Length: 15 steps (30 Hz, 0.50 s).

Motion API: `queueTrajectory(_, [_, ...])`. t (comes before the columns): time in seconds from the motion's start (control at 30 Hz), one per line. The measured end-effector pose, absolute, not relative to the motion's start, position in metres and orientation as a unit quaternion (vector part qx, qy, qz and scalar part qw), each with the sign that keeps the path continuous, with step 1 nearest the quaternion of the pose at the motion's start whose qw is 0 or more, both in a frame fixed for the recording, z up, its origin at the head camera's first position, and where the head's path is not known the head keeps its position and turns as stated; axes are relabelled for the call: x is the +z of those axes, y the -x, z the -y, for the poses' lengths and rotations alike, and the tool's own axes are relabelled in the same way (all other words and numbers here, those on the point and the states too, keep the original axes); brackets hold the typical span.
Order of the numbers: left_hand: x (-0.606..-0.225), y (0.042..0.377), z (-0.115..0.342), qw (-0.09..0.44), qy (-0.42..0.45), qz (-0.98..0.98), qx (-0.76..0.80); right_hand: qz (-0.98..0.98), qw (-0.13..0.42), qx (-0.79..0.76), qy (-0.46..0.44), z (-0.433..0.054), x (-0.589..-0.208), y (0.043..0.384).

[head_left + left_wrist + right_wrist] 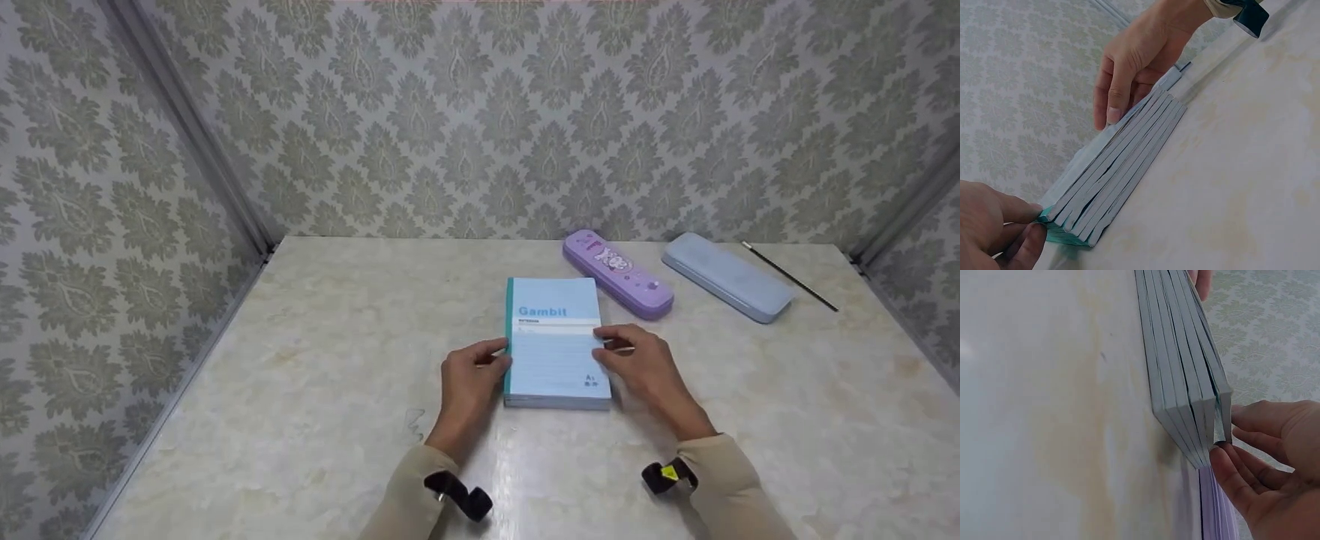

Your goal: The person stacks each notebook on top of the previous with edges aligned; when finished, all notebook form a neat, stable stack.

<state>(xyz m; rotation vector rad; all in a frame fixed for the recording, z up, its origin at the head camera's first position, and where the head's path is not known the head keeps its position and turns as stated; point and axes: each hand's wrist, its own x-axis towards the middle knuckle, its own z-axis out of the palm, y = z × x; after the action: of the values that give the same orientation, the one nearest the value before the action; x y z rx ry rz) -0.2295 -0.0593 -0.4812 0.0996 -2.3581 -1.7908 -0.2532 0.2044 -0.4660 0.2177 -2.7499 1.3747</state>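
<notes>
A stack of light blue notebooks (556, 403) with green spines lies on the table, the top notebook (555, 356) marked "Gambit". My left hand (466, 381) pinches the top notebook at its spine, thumb and finger at the green edge. On the opposite side my right hand (651, 369) pinches that notebook's free edge. In the right wrist view, a narrow gap shows between the top notebook (1223, 402) and those below near the right fingers. Several page blocks (1123, 163) show at the near end of the stack in the left wrist view.
A purple pencil case (619, 274) lies just behind the stack to the right. Further right are a pale blue case (727, 276) and a thin dark pencil (791, 277). Patterned walls (480, 120) border the marbled table (337, 337) at the back and sides.
</notes>
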Motion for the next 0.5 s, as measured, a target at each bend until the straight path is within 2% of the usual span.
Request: queueTrajectory(0.5, [-0.4825,0.2303,0.0580,0.065,-0.051,0.797,-0.598,0.915,0.086,0.372,-0.130,-0.2031,-0.4667,0.2489])
